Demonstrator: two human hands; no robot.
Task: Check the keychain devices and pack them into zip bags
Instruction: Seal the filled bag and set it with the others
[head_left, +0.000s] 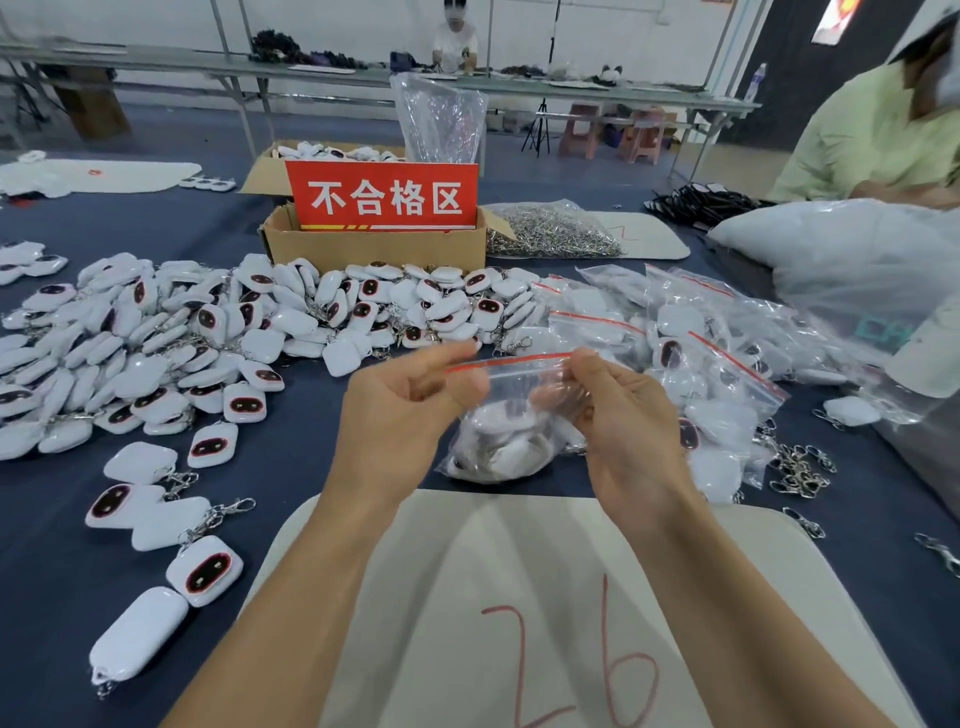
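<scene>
above the mat (519, 545), left hand (405, 415) and right hand (623, 431) each pinch the bag (519, 376) at its red zip, device (493, 441) inside. best to press along the whole zip, leaving no gap.

- Just one camera here, worn on the head, looking forward and down along the person's own forearms.
- It's really close in: the left hand (395, 415) and right hand (623, 421) with the zip bag (511, 384) sit dead centre, and the mat (467, 571) lies right under the lens.
- Wide-angle, so the blue table (301, 447) bends away at the edges, and the cardboard box (374, 244) and a long table (182, 60) further back fit in up top.
</scene>
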